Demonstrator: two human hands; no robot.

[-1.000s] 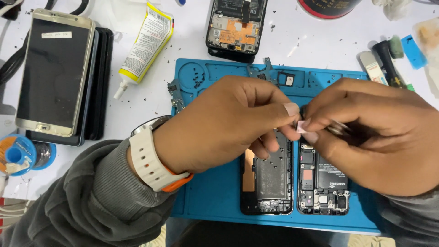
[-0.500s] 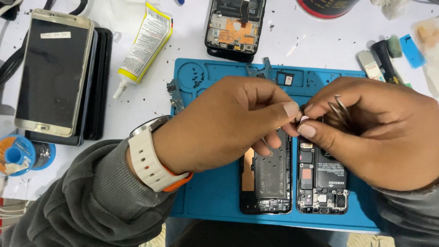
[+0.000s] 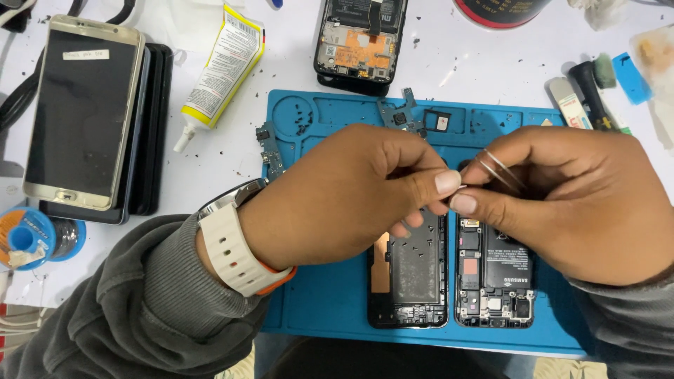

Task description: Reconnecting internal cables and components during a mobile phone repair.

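A white table (image 3: pixel 491 77) carries the whole job, and on it lies a blue repair mat (image 3: pixel 330 302) with moulded wells, plainly there to keep loose parts from wandering. Two opened phone halves rest side by side on the mat's near part: a stripped frame (image 3: pixel 414 281) on the left and a phone body with its battery showing (image 3: pixel 498 281) on the right, laid flat and face-open so the insides stay within reach. Off the mat to the left sits a stack of phones (image 3: pixel 84 112), and above it a glue tube (image 3: pixel 221 67) and another opened phone (image 3: pixel 361 42).

The hands meet over the two halves. The left hand (image 3: pixel 344 203), with a white watch (image 3: pixel 232 245) on its wrist, pinches thumb and forefinger tight on something very small and pale, too tiny to name. The right hand (image 3: pixel 562 203) holds slim metal tweezers (image 3: pixel 502 168), thumb pressed to the same spot, so the tiny piece sits between both grips just above the phone body.

Compared with a second ago, the hands have barely shifted; the tweezers now show more clearly across the right fingers, and the pale bit is more hidden.
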